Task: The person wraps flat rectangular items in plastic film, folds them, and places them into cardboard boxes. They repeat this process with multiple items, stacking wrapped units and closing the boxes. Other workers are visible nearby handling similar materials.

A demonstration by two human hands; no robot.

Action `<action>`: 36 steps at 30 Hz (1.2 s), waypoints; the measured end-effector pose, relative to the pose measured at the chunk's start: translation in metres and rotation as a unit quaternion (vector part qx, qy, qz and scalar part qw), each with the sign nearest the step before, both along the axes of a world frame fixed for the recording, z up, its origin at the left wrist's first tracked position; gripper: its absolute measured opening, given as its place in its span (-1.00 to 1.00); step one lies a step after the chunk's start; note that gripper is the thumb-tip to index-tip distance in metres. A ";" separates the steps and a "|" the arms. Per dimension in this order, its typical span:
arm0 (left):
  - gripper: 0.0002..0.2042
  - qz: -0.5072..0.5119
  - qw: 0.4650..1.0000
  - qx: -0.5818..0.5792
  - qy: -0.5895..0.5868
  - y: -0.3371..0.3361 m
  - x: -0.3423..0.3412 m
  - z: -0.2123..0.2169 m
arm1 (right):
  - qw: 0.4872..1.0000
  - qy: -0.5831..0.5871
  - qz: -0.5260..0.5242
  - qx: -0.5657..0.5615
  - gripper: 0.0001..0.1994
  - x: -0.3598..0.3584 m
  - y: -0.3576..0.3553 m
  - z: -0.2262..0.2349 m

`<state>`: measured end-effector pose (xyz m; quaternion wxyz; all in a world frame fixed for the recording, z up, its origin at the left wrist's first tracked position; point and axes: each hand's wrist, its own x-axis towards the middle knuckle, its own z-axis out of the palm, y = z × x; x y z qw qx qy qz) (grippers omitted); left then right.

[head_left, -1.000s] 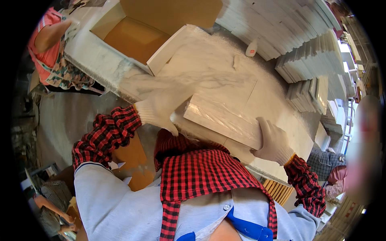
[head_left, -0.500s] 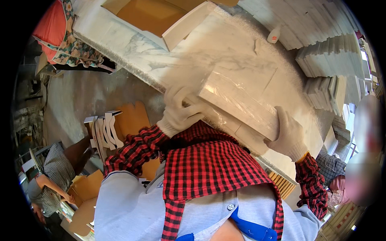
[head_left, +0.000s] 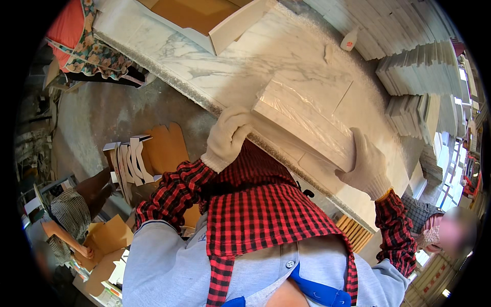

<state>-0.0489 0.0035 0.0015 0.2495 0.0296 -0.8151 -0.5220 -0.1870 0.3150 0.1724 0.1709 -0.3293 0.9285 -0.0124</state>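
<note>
A film-wrapped block [head_left: 304, 120] is near the front edge of the table [head_left: 189, 64]. The right hand [head_left: 365, 166] grips its right end; the left hand [head_left: 228, 138] curls (around anything, I cannot tell) beside its left. Beyond stands an open carton [head_left: 238, 26].

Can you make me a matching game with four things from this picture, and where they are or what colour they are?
Things:
1. Right hand
2. Bottle
3. Apron
4. Open box

Clues:
A. Red and black checks
B. Beside the stacked slabs
C. Brown inside, near the picture's top
D. At the right end of the wrapped bundle

Right pairs: 1-D, 2-B, 3-A, 4-C
</note>
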 end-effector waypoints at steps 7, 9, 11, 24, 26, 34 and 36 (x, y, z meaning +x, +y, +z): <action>-0.86 -0.002 0.914 0.381 -0.138 0.022 0.016 0.026 | 1.000 0.001 -0.001 0.002 -0.04 0.001 0.001 0.000; -0.80 -0.030 0.946 0.310 -0.093 0.022 0.014 0.024 | 1.000 0.001 0.000 0.006 -0.04 0.002 0.001 0.000; -0.73 -0.060 0.942 0.326 -0.050 0.025 0.013 0.023 | 1.000 0.000 -0.001 0.011 -0.05 0.001 -0.001 0.003; -0.74 -0.074 0.988 -0.131 -0.027 -0.001 -0.020 0.029 | 1.000 0.006 0.009 -0.010 -0.08 0.006 0.002 -0.001; -0.78 -0.077 0.977 -0.188 -0.063 -0.005 -0.025 0.051 | 1.000 0.002 0.004 -0.008 -0.09 0.005 -0.001 0.002; -0.73 -0.004 0.973 -0.185 0.141 -0.018 -0.042 0.038 | 0.999 0.004 0.007 -0.031 -0.11 0.004 0.002 -0.004; -0.43 0.011 0.972 -0.197 0.131 -0.030 -0.048 0.026 | 1.000 -0.004 -0.008 -0.018 -0.11 0.005 0.002 -0.001</action>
